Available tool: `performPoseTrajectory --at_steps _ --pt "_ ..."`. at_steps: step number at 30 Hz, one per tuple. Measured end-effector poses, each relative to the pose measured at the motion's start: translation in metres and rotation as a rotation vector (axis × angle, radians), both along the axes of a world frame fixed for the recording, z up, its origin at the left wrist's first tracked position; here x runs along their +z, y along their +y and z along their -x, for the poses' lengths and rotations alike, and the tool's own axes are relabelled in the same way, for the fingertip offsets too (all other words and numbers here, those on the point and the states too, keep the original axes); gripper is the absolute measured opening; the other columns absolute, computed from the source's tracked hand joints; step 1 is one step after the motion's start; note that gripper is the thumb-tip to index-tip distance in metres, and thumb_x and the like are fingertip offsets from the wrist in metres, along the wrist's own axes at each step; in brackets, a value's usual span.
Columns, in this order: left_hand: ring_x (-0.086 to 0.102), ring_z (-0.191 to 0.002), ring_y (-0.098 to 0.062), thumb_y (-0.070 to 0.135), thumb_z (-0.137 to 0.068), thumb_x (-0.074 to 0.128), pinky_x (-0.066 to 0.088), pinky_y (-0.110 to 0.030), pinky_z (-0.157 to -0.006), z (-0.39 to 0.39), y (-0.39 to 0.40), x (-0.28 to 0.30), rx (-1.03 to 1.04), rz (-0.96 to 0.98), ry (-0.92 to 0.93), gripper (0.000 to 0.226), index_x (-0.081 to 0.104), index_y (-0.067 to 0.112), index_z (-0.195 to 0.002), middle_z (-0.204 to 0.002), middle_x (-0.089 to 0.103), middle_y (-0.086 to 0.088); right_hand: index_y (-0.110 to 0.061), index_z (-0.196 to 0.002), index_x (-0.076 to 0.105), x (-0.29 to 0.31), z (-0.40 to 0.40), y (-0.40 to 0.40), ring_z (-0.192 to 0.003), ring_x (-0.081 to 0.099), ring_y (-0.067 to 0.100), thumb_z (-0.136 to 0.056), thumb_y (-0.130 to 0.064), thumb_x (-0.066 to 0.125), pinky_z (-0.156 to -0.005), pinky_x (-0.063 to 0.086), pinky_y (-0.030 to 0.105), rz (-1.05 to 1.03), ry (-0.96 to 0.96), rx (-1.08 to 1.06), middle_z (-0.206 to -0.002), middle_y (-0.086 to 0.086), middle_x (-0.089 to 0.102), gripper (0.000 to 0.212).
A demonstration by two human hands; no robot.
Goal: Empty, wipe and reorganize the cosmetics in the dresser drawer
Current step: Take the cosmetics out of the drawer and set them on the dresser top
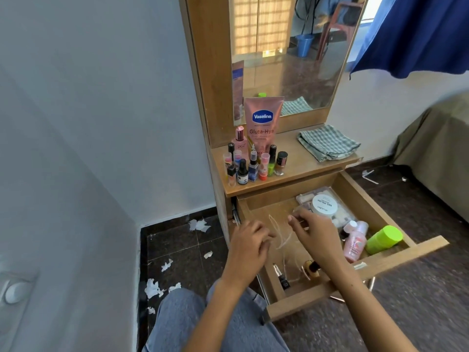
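Roughly half of the emptying is looking done: about a dozen small bottles (pixel 255 165) are standing clustered on the left of the dresser top (pixel 302 163), in front of a pink Vaseline tube (pixel 263 120), while a folded checked cloth (pixel 328 142) is lying unused on the right, so wiping and reorganizing are still waiting.

The open drawer (pixel 401 257) is still holding things: a clear plastic case (pixel 342 213) with a white round tub (pixel 324 204) lying on it at the far right, a pink bottle (pixel 355 243) and a lime-green container (pixel 384 239) on their sides near the right wall, a gold-collared bottle (pixel 312 269) and a dark small one (pixel 282 278) by the near edge.

Both hands are hovering over the drawer's middle. The left hand (pixel 250 246) is curling loosely; whether it is holding anything I cannot tell. The right hand (pixel 316 233) seems to be pinching something thin, possibly the clear wrapper (pixel 280 231).
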State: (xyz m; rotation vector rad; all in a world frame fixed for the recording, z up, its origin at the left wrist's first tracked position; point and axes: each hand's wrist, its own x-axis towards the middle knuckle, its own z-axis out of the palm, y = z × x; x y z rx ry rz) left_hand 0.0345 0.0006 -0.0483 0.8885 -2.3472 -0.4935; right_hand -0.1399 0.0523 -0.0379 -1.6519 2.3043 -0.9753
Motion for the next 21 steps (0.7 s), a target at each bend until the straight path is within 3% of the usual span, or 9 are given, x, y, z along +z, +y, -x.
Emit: performPoseTrajectory --at_steps 2,6,12,17,21 --pt "0.049 -0.105 -0.012 0.024 -0.085 0.065 0.037 -0.037 -0.093 0.009 -0.003 0.011 -0.119 -0.007 -0.218 0.018 0.068 0.025 -0.102 -0.103 0.06 0.007 -0.022 -0.081 0.066 -0.003 0.003 0.005 -0.066 0.062 0.01 -0.09 -0.031 0.062 -0.063 0.052 0.035 -0.004 -0.003 -0.03 -0.07 -0.009 0.065 0.014" --pt "0.048 -0.107 -0.015 0.028 -0.082 0.07 0.032 -0.035 -0.098 0.03 -0.009 0.03 -0.291 -0.08 -0.616 0.021 0.07 0.027 -0.103 -0.111 0.061 0.002 -0.022 -0.078 0.065 -0.007 -0.001 0.001 -0.064 0.06 0.01 -0.09 -0.033 0.061 -0.062 0.051 0.033 -0.013 -0.054 -0.104 -0.068 -0.008 0.065 0.016" --pt "0.054 -0.096 -0.017 0.024 -0.074 0.078 0.038 -0.038 -0.098 0.056 -0.016 0.028 -0.439 -0.187 -0.882 0.02 0.072 0.023 -0.092 -0.098 0.067 0.002 -0.02 -0.072 0.065 -0.012 0.005 -0.006 -0.069 0.063 0.017 -0.088 -0.028 0.061 -0.065 0.05 0.035 -0.04 -0.213 -0.241 -0.069 -0.004 0.067 0.018" --pt "0.056 -0.102 -0.022 0.015 -0.079 0.072 0.04 -0.039 -0.1 0.064 -0.022 0.025 -0.413 -0.191 -0.841 0.014 0.071 0.017 -0.093 -0.1 0.067 -0.004 -0.02 -0.075 0.067 -0.014 0.006 -0.006 -0.068 0.062 0.014 -0.089 -0.03 0.062 -0.062 0.046 0.03 -0.05 -0.232 -0.259 -0.07 -0.004 0.067 0.017" --pt "0.052 -0.111 -0.023 0.011 -0.083 0.068 0.031 -0.035 -0.105 0.062 -0.024 0.032 -0.38 -0.084 -0.777 0.024 0.069 0.018 -0.106 -0.113 0.062 -0.008 -0.019 -0.081 0.069 -0.012 0.007 -0.007 -0.07 0.06 0.013 -0.089 -0.028 0.061 -0.061 0.039 0.026 -0.049 -0.241 -0.285 -0.073 -0.005 0.067 0.014"
